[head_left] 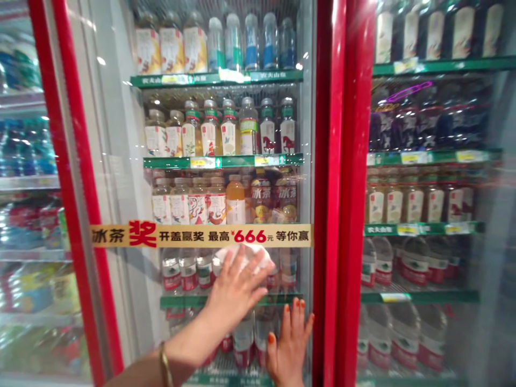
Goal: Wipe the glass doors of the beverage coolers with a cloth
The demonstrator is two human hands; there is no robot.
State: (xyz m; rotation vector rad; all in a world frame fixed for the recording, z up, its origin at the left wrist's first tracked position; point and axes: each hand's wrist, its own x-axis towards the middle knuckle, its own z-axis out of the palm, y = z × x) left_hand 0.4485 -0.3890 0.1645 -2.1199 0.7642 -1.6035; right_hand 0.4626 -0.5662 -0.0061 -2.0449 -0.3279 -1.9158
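Note:
My left hand [236, 290], with a gold bangle on the wrist, reaches up from the lower left. Its spread fingers press a white cloth [262, 258] flat against the glass door [121, 177] of a drinks fridge. The cloth lies just below the yellow promotional strip [201, 235] that runs across the glass. My right hand [288, 349], with orange nails, rests open and flat on the same glass lower down, fingers pointing up, next to the door's red right frame [327, 215].
Behind the glass, green-edged shelves [223, 161] hold rows of bottled tea, juice and water. A second fridge door [423, 188] with a red frame stands to the right. Another red-framed door [72, 188] and fridge are on the left.

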